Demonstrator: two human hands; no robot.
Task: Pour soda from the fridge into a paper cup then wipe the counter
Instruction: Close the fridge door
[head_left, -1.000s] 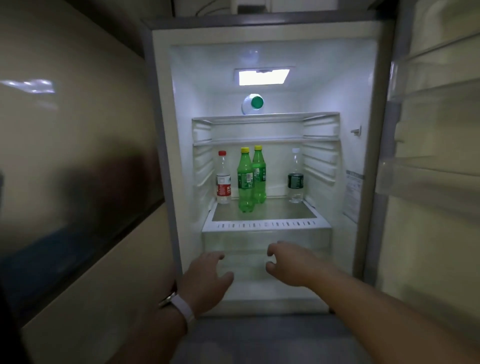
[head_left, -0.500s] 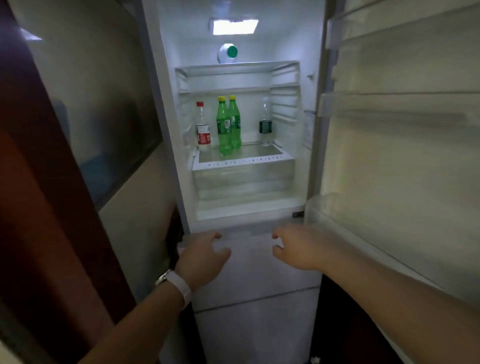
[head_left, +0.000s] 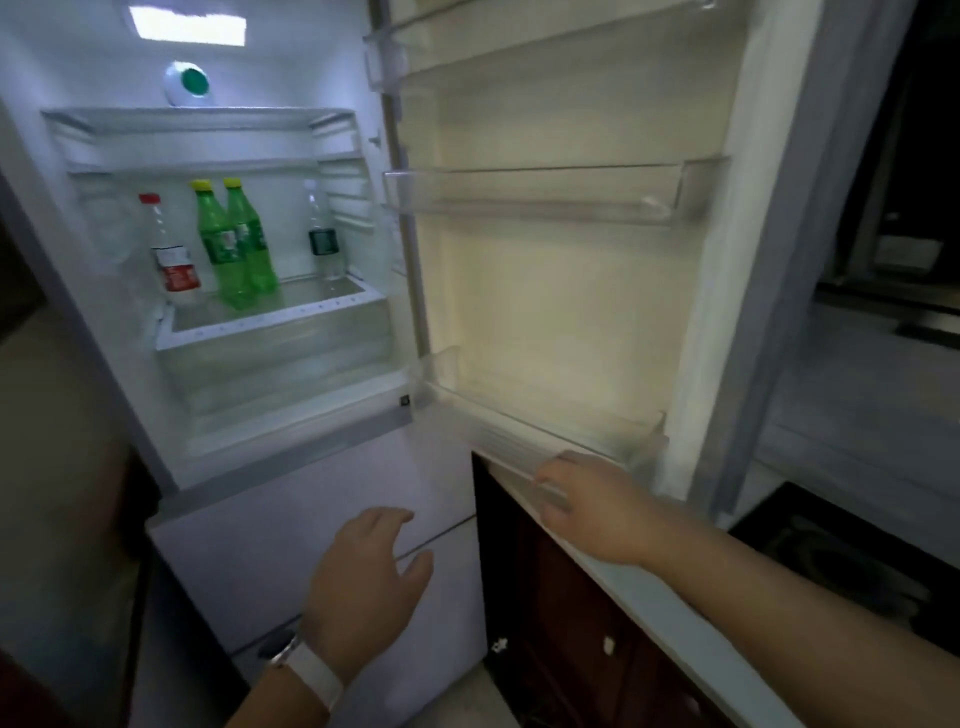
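Left grip (head_left: 363, 577) wide, empty; right grip (head_left: 587, 499) on the fridge door (head_left: 571, 312) edge, whether curled I cannot tell. Green soda bottles (head_left: 231, 249) well up-left of both: best clasp the front one mid-body

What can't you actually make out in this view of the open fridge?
Head view only.
1. Labels on the red-capped bottle, two green bottles and clear bottle: too small and blurred to read.
2. Right hand: blur hides whether its fingers grip the fridge door's lower edge.
3. Left forearm: cut off by the bottom edge.
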